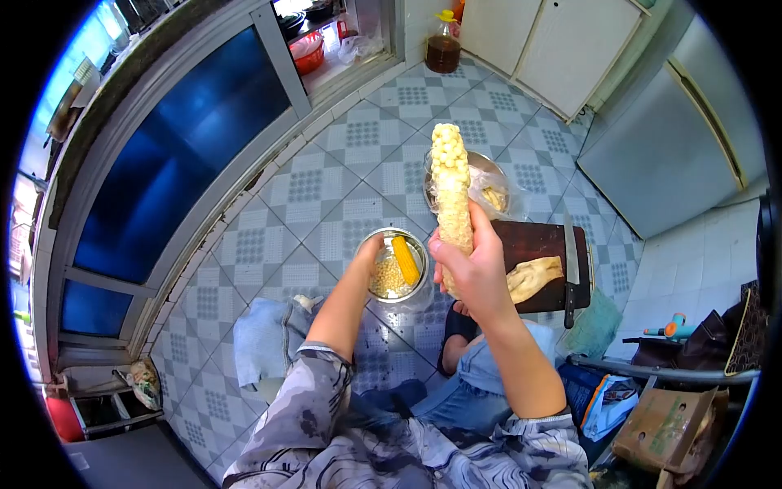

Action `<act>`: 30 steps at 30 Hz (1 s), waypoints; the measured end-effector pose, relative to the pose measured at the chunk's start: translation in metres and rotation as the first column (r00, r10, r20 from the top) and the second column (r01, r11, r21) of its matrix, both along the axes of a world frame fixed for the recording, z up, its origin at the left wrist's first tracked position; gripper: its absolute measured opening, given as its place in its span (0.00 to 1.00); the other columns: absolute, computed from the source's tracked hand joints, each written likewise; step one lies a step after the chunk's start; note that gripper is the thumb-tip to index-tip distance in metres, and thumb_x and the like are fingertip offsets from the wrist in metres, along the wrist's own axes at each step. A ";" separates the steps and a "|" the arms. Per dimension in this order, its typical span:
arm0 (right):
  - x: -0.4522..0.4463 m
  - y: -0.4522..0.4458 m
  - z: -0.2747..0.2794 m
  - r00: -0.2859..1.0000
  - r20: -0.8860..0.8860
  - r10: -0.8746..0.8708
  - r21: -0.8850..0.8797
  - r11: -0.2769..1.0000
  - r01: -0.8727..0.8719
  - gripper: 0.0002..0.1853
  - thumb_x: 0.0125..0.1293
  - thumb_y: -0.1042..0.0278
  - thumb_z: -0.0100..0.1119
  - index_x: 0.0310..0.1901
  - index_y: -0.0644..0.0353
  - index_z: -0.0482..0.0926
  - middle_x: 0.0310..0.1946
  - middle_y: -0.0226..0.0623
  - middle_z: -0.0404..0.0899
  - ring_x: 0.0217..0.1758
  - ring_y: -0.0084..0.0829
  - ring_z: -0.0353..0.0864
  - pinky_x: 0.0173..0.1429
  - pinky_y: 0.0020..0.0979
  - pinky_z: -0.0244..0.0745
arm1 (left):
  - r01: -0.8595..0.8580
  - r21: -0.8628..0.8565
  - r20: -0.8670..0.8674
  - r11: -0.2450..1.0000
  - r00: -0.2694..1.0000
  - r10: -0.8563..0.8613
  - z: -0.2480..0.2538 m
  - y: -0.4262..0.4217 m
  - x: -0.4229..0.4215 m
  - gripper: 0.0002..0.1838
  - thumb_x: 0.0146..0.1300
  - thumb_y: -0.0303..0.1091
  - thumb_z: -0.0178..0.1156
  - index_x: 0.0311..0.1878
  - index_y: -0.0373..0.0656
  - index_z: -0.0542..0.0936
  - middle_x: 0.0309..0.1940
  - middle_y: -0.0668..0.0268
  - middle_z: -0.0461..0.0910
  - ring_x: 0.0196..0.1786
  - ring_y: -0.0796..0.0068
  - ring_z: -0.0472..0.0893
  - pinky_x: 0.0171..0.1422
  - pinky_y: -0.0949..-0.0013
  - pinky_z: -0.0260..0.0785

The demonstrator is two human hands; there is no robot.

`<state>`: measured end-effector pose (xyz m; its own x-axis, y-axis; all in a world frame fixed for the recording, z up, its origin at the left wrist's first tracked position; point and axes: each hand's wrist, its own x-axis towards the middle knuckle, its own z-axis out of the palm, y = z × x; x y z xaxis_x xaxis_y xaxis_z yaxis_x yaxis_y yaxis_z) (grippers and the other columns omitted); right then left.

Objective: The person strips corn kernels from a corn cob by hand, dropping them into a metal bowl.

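A kitchen with grey patterned floor tiles [326, 196].
Along the left runs a cabinet [183, 159] with blue panels [216, 114] in metal frames [281, 61]; bright light [91, 39] shows at the left edge. At the back are white cupboard doors [562, 49], and on the right a grey fridge [652, 147], near a white tiled wall [684, 257].

two corn cobs [450, 175], two metal bowls [391, 298], one knife [571, 257].

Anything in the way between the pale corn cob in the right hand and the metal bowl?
Nothing visible blocks the space between the pale corn cob and the metal bowl. Inside, a yellow corn cob takes up the side nearer the right hand; the left hand is opposite.
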<state>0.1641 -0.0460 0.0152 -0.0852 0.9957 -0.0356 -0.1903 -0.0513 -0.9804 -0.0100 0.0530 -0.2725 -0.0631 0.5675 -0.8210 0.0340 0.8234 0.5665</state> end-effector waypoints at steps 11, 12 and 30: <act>0.002 -0.003 -0.020 0.968 0.249 0.033 0.069 0.996 -0.051 0.30 0.58 0.73 0.57 0.63 0.68 0.61 0.39 0.44 0.78 0.34 0.30 0.79 0.38 0.30 0.74 | -0.049 0.518 0.402 0.854 0.895 -0.193 0.241 -0.003 -0.011 0.16 0.70 0.42 0.45 0.46 0.40 0.75 0.28 0.69 0.76 0.29 0.80 0.72 0.32 0.76 0.64; -0.001 -0.005 -0.019 0.951 0.309 -0.014 0.128 0.991 -0.027 0.31 0.57 0.71 0.58 0.63 0.68 0.61 0.45 0.49 0.77 0.44 0.38 0.78 0.47 0.34 0.72 | -0.051 0.530 0.398 0.847 0.896 -0.196 0.255 -0.014 -0.011 0.16 0.70 0.42 0.45 0.46 0.40 0.75 0.28 0.69 0.76 0.29 0.80 0.72 0.32 0.76 0.64; -0.019 -0.011 0.008 0.690 0.688 -0.224 0.470 0.862 -0.189 0.33 0.56 0.74 0.58 0.65 0.63 0.62 0.51 0.53 0.74 0.52 0.50 0.78 0.53 0.38 0.74 | 0.222 0.901 -0.136 0.373 0.960 -0.243 0.281 -0.067 0.002 0.15 0.67 0.29 0.45 0.54 0.32 0.63 0.44 0.59 0.76 0.48 0.69 0.76 0.53 0.67 0.67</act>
